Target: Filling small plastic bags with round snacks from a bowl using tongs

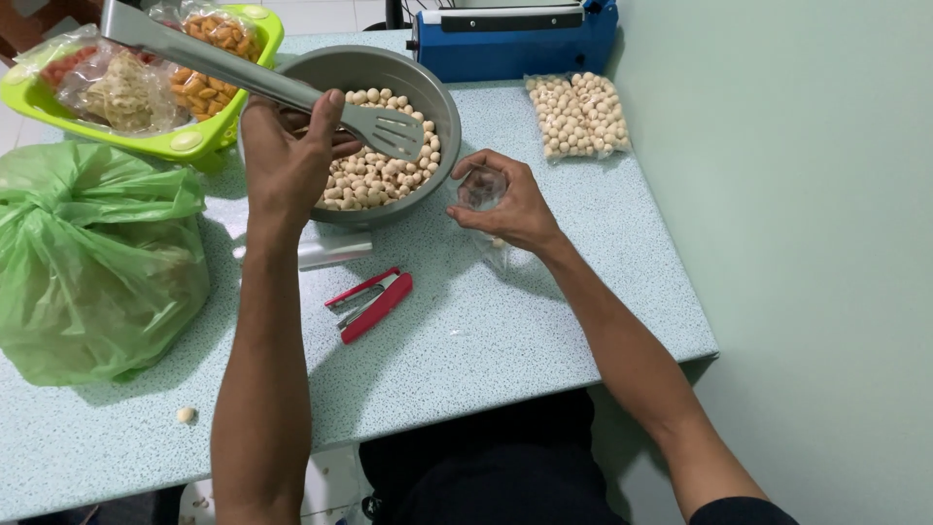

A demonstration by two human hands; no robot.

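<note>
1. Slotted metal spatula up over the grey bowl, blade end hovering just above the round beige snack balls piled inside; long handle running up-left out of frame.
2. Left hand wrapped round the spatula handle near the blade, fingers curled, thumb over the top – firm grip.
3. Right hand just beside the bowl's right rim, fingers & thumb pinching open the mouth of a small clear plastic bag; rest of bag trailing down under the palm onto the table, a ball or so showing thru the plastic.
4. Bowl sitting on a white base, prob. a scale, only the front edge showing.
5. Red stapler lying flat on the speckled table, just in front of the bowl, betw. the two forearms.
6. Sealed clear pack of the same balls right of the bowl, well apart from the right hand.
7. Blue heat sealer at the back edge, behind bowl & pack.
8. Lime-green tray back-left w/ bags of mixed snacks, touching or nearly touching the bowl – can't tell which.
9. Big knotted green plastic bag at far left.
10. One stray ball near the table's front edge.
</note>
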